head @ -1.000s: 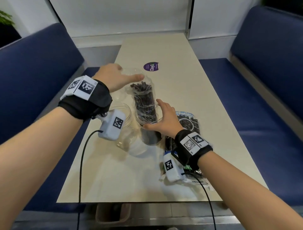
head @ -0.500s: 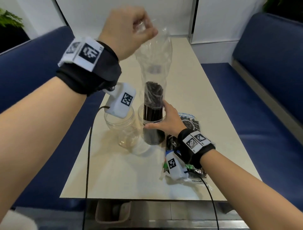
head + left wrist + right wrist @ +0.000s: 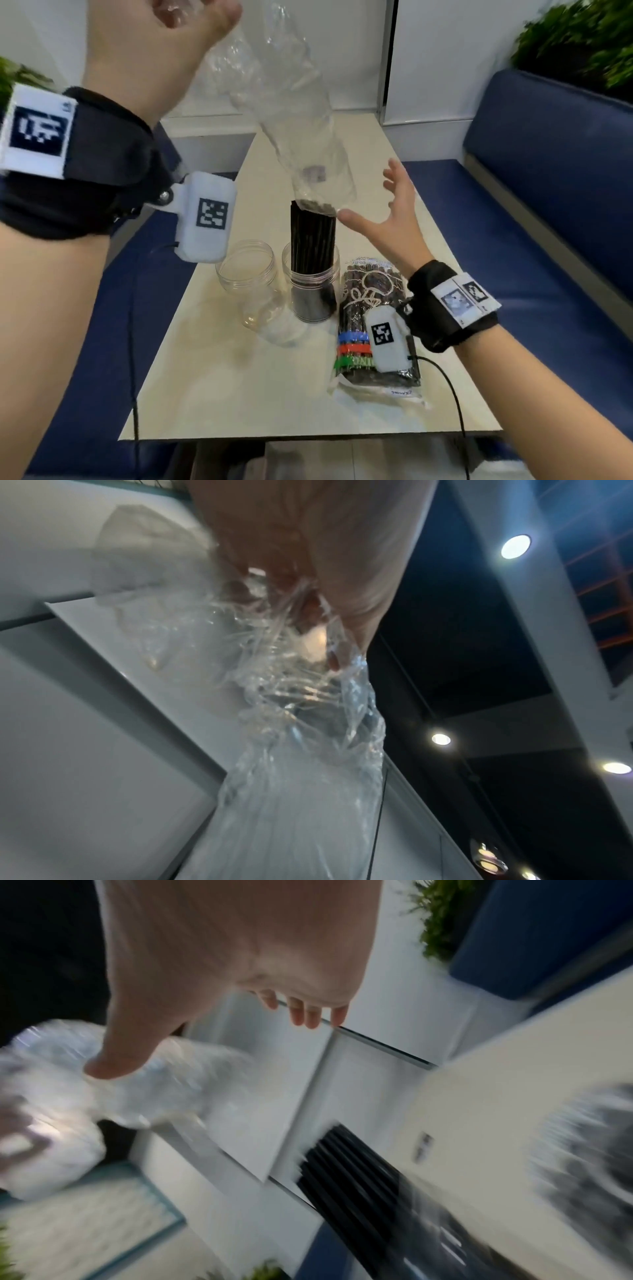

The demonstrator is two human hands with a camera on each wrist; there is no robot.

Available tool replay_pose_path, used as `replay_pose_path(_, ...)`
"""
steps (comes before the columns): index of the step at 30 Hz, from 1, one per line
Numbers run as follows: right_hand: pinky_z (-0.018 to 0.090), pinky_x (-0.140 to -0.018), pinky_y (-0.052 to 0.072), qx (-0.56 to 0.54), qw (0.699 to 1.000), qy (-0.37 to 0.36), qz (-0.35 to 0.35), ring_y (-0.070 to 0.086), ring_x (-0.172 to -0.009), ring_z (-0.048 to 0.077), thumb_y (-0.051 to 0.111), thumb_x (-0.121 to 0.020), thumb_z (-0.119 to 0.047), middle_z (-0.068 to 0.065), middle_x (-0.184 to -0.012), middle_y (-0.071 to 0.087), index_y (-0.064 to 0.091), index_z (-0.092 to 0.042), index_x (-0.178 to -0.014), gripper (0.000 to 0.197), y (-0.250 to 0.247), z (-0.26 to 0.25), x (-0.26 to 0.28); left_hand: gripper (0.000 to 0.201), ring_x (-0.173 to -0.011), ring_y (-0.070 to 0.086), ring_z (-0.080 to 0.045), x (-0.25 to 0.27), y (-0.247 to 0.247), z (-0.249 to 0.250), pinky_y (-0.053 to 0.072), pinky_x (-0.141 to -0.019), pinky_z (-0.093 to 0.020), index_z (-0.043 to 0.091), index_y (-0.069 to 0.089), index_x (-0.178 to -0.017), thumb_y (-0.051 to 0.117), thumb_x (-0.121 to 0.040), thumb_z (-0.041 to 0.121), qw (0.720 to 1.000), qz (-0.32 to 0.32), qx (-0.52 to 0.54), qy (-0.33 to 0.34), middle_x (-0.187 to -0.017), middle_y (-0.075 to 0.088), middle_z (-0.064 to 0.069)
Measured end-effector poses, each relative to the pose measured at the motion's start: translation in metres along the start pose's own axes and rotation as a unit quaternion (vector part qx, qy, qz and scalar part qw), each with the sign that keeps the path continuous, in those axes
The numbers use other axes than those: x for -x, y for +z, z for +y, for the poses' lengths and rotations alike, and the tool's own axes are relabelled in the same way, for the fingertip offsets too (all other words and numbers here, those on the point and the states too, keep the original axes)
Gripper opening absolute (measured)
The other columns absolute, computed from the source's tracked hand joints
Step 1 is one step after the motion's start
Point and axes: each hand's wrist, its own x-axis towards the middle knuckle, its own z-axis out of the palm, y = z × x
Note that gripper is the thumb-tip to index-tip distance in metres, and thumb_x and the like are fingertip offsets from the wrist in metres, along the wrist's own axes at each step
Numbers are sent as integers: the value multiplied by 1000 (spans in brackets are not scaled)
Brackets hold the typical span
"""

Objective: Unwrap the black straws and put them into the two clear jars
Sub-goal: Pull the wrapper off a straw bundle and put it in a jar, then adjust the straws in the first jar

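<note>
From the head view, my left hand (image 3: 164, 51) is raised high, and its grip pinches the bunched top of the clear plastic wrapper (image 3: 291, 113), which hangs down with its open mouth just over the tips of the black straws (image 3: 312, 240). The straws stand upright as a bundle in the right-hand clear jar (image 3: 311, 291); the other clear jar (image 3: 248, 274) sits just beside it to the left with no straws in it. Only the left wrist view shows the grip close up: my fingers (image 3: 318, 610) are curled tight round the crumpled film, a fingernail showing through it.

My right hand (image 3: 387, 222) hovers beside the straw tops with the grip wide open, fingers spread, holding nothing; the thumb tip is at the wrapper's lower edge, though I cannot tell if it touches. The right wrist view is blurred but confirms the spread fingers (image 3: 301, 1012) and shows the straws below.

On the desk (image 3: 239, 394), a second, still sealed pack of straws (image 3: 370, 329) lies right of the jars, partly hidden by my wrist camera. Blue bench seats (image 3: 548, 257) flank the desk, and a green plant (image 3: 575, 44) sits behind the right one.
</note>
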Motion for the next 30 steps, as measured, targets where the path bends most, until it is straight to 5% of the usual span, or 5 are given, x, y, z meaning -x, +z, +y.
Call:
replay_pose_path(10, 27, -43, 53, -181, 983, -7, 5, 62, -44, 15, 39, -96, -7, 7, -77, 59, 50, -24, -101, 20, -32, -54, 8, 10, -66, 46, -13, 103, 78, 15, 39, -63, -14, 28, 43, -91, 51, -93, 22, 968, -47, 228, 98, -74, 45, 14)
replay_pose_path(15, 42, -86, 51, -410, 902, 102, -92, 60, -101, 36, 45, -83, -13, 14, -115, 56, 49, -15, -112, 29, -69, -32, 25, 44, -109, 45, 4, 166, 136, 2, 36, -95, -12, 22, 44, -127, 43, -88, 42, 926, -293, 236, 37, -115, 50, 13)
replay_pose_path(20, 17, -71, 48, -60, 994, 81, -39, 59, -88, 16, 55, -81, 6, 13, -106, 57, 46, -21, -98, 33, -93, 22, 44, 46, -132, 37, -6, 191, 163, -13, 25, -104, -13, 26, 38, -139, 47, -94, 20, 832, -538, 122, 61, -144, 43, 4)
replay_pose_path(25, 11, -67, 32, 250, 959, 33, 126, 55, -91, 27, 41, -90, 4, 18, -102, 64, 58, 1, -101, 20, -95, 86, 49, 25, -108, 56, -6, 202, 155, -40, 42, -93, -19, 23, 63, -115, 50, -94, 20, 851, -512, 102, -54, -119, 62, 7)
replay_pose_path(30, 53, -115, 8, 359, 912, 169, -107, 28, -140, 26, 34, -94, -8, 4, -140, 49, 53, -17, -124, 37, -70, 150, 76, 18, -92, 56, 9, 198, 137, -62, 39, -77, -8, 30, 65, -93, 53, -92, 17, 892, -415, 129, -126, -99, 64, 18)
